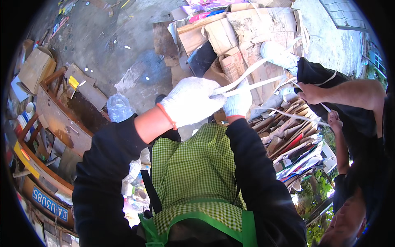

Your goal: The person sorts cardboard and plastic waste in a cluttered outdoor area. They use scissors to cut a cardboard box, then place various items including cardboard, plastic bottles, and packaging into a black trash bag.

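Note:
My left hand (191, 101), in a white knit glove with an orange cuff, is closed on a white flat strap (263, 83). The strap runs in two strands toward the upper right, over a stack of flattened cardboard (263, 26). Close beside it, my right hand (238, 103), also gloved in white, has its fingers closed at the strap; bright light blurs their detail. At the right a co-worker's bare hand (310, 93) grips a white strap, and their other hand (335, 120) holds a strand lower down. The co-worker's white shoe (276, 53) rests on the cardboard.
A bundle of layered cardboard (288, 138) stands at the right, near the co-worker's legs. To the left is a brown cart body (63, 113) holding scrap, with a cardboard box (37, 68) beside it. A clear plastic bag (119, 108) lies near my left arm. Scraps litter the concrete floor (111, 41).

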`<state>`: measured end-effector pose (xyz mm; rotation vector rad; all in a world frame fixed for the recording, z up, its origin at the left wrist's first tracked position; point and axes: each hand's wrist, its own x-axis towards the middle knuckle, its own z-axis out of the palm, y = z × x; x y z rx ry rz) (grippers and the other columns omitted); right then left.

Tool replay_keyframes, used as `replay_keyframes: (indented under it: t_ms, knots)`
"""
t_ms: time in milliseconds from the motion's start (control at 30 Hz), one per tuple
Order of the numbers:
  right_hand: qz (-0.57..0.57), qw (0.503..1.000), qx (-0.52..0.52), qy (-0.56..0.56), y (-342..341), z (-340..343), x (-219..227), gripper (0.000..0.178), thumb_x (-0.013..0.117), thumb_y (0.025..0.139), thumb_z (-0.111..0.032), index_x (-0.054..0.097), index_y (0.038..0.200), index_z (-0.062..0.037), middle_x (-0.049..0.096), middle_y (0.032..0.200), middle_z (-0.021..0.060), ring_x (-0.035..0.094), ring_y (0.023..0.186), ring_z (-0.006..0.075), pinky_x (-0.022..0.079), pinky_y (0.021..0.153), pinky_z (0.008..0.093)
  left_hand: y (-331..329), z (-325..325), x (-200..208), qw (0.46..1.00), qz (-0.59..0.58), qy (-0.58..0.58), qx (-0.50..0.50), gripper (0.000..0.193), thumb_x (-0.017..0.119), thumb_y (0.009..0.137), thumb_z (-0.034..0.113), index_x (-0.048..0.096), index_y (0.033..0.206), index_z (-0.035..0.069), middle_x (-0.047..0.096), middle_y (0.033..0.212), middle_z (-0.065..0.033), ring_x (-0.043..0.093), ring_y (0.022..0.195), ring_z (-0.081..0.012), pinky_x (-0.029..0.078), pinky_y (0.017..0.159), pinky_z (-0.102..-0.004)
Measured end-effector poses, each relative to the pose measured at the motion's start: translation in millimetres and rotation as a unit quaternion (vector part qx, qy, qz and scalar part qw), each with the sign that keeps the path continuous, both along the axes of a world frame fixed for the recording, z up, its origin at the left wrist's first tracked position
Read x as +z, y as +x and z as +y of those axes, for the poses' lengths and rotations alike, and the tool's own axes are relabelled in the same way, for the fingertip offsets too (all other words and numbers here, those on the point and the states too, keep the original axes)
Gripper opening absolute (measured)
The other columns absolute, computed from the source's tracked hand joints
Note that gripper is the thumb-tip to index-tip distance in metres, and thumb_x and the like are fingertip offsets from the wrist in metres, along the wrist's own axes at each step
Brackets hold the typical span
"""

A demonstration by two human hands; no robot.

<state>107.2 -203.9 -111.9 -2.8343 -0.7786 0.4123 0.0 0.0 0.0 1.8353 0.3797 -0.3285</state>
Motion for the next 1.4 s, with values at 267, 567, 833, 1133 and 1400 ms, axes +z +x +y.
replay_keyframes:
  t_ms: [267,567,833,1133,1400]
  knots:
    - [-0.04,0.996,0.061,0.058,23.9,13.0,5.6,0.096,0.085,0.057,-0.058,0.058,0.121,0.0078,0.059,0.124,0.0263,0.055,0.12,0.0381,0.045,0.103,0.0421,-11.2,-27.0,-64.6,0.994,0.061,0.084,0.029,0.038,0.058,0.091,0.042,0.068,0.09,0.006,0.066,0.079,-0.0191,0.064,0.078,-0.0398,0.05,0.068,-0.0478]
    - [-0.046,0.997,0.053,-0.026,5.8,5.1,18.6,0.103,0.08,0.063,-0.062,0.051,0.129,0.0121,0.053,0.129,0.0319,0.052,0.12,0.0447,0.041,0.103,0.0496,-25.4,-56.2,-141.7,0.985,0.016,0.164,0.057,0.036,0.055,0.093,0.045,0.064,0.084,0.011,0.066,0.073,-0.0138,0.066,0.075,-0.0356,0.05,0.067,-0.0477]
    - [-0.021,0.959,-0.104,0.264,0.6,-8.4,22.8,0.043,0.06,0.094,-0.021,0.053,0.128,0.0039,0.05,0.131,0.0211,0.048,0.121,0.0314,0.038,0.104,0.0421,-32.9,-63.4,-147.9,0.972,-0.018,0.212,0.102,0.029,0.055,0.093,0.04,0.062,0.083,0.013,0.067,0.076,-0.0105,0.066,0.073,-0.0318,0.052,0.069,-0.0444]
    - [-0.129,0.974,0.183,0.023,12.8,27.7,2.5,0.073,0.062,0.086,-0.041,0.045,0.137,0.0077,0.043,0.142,0.03,0.035,0.136,0.0481,0.023,0.115,0.0552,-42.8,-45.0,-160.6,0.978,0.05,0.188,0.077,0.026,0.057,0.09,0.037,0.064,0.086,0.012,0.068,0.08,-0.0121,0.067,0.076,-0.0336,0.053,0.07,-0.0453]
    - [-0.124,0.984,0.126,0.035,12.8,35.5,-33.2,0.085,0.072,0.073,-0.044,0.046,0.133,0.0102,0.05,0.13,0.0295,0.044,0.125,0.0466,0.031,0.111,0.0516,-44.8,-38.5,-184.5,0.976,0.076,0.175,0.101,0.035,0.06,0.089,0.045,0.062,0.076,0.013,0.065,0.071,-0.0122,0.065,0.072,-0.0339,0.05,0.065,-0.0458]
